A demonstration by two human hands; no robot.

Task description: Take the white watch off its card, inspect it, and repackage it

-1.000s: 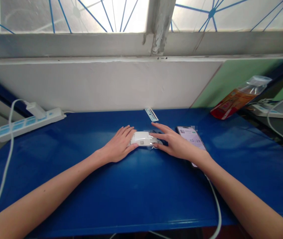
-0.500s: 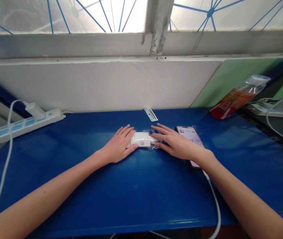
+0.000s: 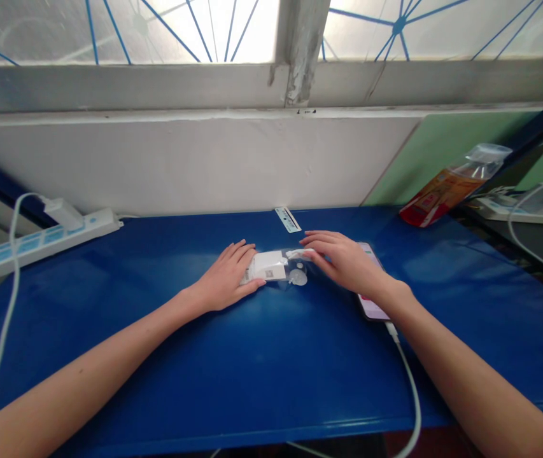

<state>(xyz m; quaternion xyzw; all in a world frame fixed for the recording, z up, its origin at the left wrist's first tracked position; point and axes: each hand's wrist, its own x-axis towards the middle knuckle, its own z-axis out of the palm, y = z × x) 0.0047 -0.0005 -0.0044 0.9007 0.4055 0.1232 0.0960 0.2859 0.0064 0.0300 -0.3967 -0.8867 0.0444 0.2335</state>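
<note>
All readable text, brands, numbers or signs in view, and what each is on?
None legible.
Packet: QR code and small print, too small.
Card: blurred.
Bottle: label blurred.
Phone: screen partly behind the right hand, nothing readable.
Left power strip: blue markings, too small.

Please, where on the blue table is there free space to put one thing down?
The blue table is bare at the front, between left forearm and right forearm, and at right, between right forearm, bottle and right edge. It is crowded in the middle: left hand, clear packet, right hand, phone.
</note>
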